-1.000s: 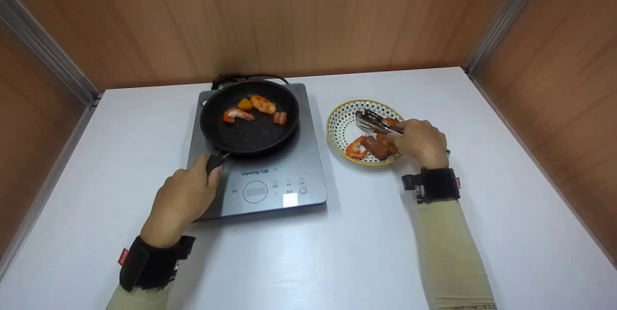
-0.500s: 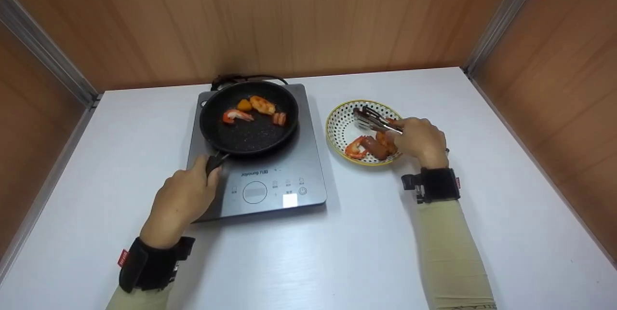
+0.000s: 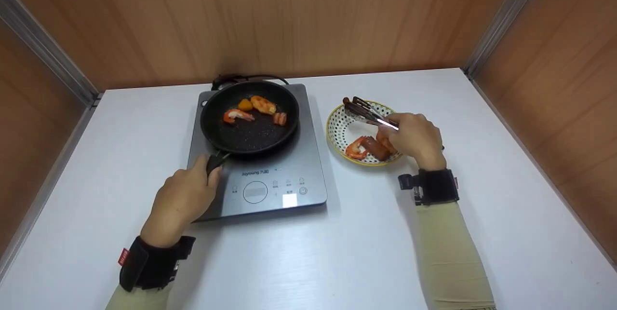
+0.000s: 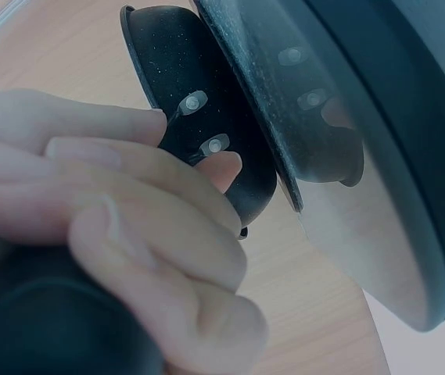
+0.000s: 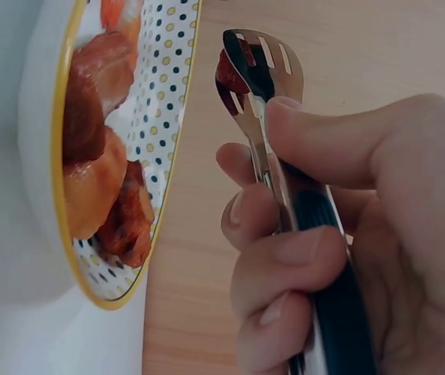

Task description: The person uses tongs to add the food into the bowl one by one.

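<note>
My left hand [image 3: 185,199] grips the black handle [image 3: 215,161] of a frying pan [image 3: 250,139]. A shrimp [image 3: 237,115], an orange-yellow chunk [image 3: 245,104], a browned flat piece [image 3: 263,104] and a small reddish striped piece [image 3: 279,118] lie in the pan. My right hand [image 3: 415,139] holds metal tongs [image 3: 368,113] above a dotted bowl [image 3: 337,143]. Between the tongs' tips is a small dark red piece of food [image 5: 228,74], partly hidden. In the bowl lie a shrimp [image 3: 356,148], a brown meat piece [image 3: 376,148] and a reddish-brown piece [image 5: 128,223].
The pan stands on a grey induction cooker [image 3: 289,165], its black cable [image 3: 262,76] running behind. The bowl is to the cooker's right on a white table [image 3: 289,262]. Wooden panels [image 3: 308,20] enclose the back and both sides.
My right hand has lifted the tongs, with the dark red piece, up and slightly left from inside the bowl to above its rim. My left hand and the pan have stayed in place.
</note>
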A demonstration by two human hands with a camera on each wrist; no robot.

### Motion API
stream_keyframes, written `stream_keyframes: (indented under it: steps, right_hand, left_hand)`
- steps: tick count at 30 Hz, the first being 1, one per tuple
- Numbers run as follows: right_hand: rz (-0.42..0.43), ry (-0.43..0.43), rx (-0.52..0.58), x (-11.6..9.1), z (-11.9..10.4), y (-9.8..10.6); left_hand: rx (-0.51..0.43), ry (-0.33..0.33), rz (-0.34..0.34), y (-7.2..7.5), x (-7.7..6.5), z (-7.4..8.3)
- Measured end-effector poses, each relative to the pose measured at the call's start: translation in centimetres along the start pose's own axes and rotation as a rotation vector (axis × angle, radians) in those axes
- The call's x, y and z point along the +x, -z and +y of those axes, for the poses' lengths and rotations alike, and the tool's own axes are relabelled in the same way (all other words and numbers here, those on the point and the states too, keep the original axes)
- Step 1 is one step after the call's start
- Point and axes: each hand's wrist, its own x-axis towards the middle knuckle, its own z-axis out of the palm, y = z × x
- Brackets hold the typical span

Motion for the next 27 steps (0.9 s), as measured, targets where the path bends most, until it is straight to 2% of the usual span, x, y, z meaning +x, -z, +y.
stream_keyframes:
  steps: [6, 12, 21, 27]
  right_hand:
    - [0.008, 0.027, 0.009, -0.3, -1.3, 0.1]
    - [0.055, 0.085, 0.015, -0.7, -2.7, 0.1]
    - [0.086, 0.139, 0.034, -1.1, -4.6, -0.6]
    - [0.145, 0.222, 0.043, -1.7, -6.3, -1.0]
  left_hand:
    - [0.002, 0.002, 0.000, -0.1, 0.0, 0.0]
    - [-0.006, -0.013, 0.016, -0.1, -0.1, 0.0]
    - [-0.023, -0.005, 0.008, -0.2, -0.1, 0.1]
    - [-0.018, -0.001, 0.011, -0.1, -0.1, 0.1]
